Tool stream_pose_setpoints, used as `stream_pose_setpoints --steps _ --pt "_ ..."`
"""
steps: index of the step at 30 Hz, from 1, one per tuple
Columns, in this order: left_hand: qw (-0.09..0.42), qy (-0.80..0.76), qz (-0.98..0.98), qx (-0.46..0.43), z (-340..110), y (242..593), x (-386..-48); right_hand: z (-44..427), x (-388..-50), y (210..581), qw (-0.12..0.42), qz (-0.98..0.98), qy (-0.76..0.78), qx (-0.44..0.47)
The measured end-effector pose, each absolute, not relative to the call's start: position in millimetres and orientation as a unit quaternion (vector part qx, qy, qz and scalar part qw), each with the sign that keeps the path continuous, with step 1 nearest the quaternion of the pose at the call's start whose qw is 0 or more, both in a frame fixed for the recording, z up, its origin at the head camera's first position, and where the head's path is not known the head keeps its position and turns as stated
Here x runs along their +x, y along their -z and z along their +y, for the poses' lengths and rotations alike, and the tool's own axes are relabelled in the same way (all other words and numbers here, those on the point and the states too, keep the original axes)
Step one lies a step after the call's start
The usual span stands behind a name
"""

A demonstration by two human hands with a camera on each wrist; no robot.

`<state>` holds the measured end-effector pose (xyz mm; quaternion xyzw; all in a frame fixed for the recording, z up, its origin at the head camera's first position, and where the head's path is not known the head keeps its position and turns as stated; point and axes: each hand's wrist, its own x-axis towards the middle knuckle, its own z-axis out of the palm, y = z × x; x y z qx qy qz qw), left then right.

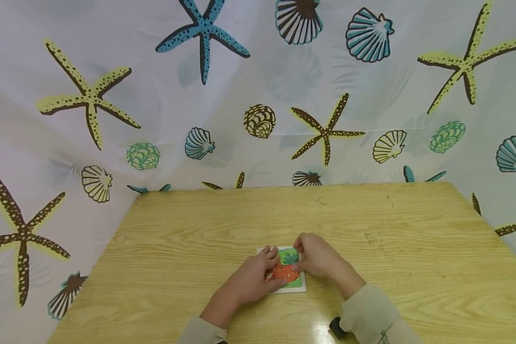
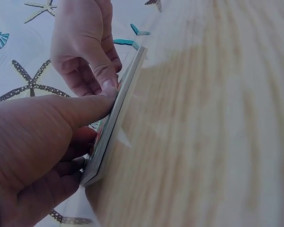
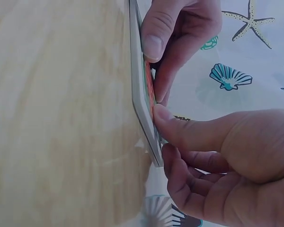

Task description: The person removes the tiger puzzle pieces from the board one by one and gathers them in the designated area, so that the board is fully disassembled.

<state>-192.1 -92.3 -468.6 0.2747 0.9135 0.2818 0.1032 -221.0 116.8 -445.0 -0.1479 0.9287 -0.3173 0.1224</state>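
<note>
A small square picture puzzle (image 1: pixel 287 274) with a white border lies flat on the table, showing green and orange pieces. My left hand (image 1: pixel 252 279) rests on its left part, fingers on the picture and thumb along the lower side. At the upper right corner, my right hand (image 1: pixel 320 257) has its thumb on the picture and bent fingers at the corner, gripping there. The left wrist view shows the board (image 2: pixel 114 120) edge-on beside the left thumb. In the right wrist view, both thumbs touch the picture side of the board (image 3: pixel 140 90); the hands hide several pieces.
The wooden table (image 1: pixel 189 224) extends around the puzzle on all sides. Behind and beside it hangs a white cloth (image 1: pixel 241 76) printed with starfish and shells. A small black object (image 1: pixel 337 328) shows beside the right sleeve.
</note>
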Motion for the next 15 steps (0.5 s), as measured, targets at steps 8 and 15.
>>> stream_pose_setpoints --steps 8,15 --pt "0.099 -0.297 0.911 0.269 -92.5 469.4 -193.4 117.1 -223.1 446.5 0.094 0.918 0.361 -0.134" --pt "0.094 -0.309 0.909 0.265 -92.7 470.7 -193.3 120.9 -227.5 453.0 0.087 0.888 0.435 -0.120"
